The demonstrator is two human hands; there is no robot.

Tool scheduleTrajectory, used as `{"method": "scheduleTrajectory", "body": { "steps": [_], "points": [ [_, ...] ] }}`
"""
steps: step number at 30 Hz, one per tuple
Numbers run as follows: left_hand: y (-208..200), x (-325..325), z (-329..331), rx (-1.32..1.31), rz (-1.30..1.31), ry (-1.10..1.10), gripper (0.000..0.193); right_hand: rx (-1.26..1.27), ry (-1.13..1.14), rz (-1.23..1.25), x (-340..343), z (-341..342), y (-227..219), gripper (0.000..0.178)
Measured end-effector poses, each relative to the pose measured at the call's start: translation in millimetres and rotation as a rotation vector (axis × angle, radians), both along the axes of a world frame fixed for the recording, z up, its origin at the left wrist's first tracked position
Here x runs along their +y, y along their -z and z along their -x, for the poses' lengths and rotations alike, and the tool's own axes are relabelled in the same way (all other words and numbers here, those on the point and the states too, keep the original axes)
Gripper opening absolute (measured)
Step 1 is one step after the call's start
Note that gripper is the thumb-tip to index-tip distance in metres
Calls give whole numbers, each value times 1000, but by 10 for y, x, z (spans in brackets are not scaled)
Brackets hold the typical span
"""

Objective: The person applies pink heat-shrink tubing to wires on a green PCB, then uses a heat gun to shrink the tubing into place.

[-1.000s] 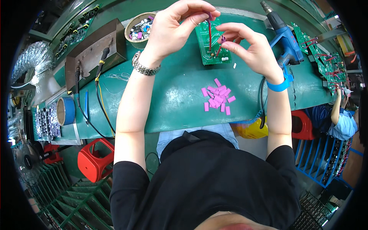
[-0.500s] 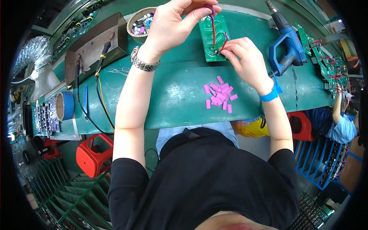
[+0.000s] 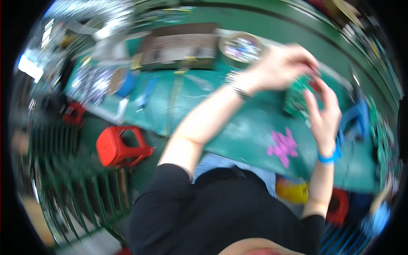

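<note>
Green-topped workbench. On it: 1 brown metal trough; 1 round tub of small components; 1 blue tape roll; 1 green circuit board; 1 pile of magenta sleeves; 1 blue heat gun.

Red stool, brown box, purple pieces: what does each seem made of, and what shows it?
Red stool: probably moulded plastic, smooth, slightly shiny; even colour, rounded edges.
Brown box: perhaps metal, dull; thin-looking walls.
Purple pieces: possibly plastic or rubber, evenly coloured; finish too blurred.
</note>
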State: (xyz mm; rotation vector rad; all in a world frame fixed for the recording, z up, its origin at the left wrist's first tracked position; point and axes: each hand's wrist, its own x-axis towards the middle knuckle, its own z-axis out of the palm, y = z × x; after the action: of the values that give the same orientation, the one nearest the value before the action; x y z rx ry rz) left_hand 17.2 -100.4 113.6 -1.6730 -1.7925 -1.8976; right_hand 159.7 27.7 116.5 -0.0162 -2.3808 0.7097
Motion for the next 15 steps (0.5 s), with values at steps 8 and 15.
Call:
{"method": "scheduleTrajectory", "body": {
  "steps": [8, 15],
  "points": [
    [7, -68, -174, -126, -39, 74, 10, -59, 33, 244, 118, 56, 259, 25],
    [-22, -16, -86, -21, -18, -16, 11, -43, 43, 261, 137, 111, 204, 24]
  ]
}}
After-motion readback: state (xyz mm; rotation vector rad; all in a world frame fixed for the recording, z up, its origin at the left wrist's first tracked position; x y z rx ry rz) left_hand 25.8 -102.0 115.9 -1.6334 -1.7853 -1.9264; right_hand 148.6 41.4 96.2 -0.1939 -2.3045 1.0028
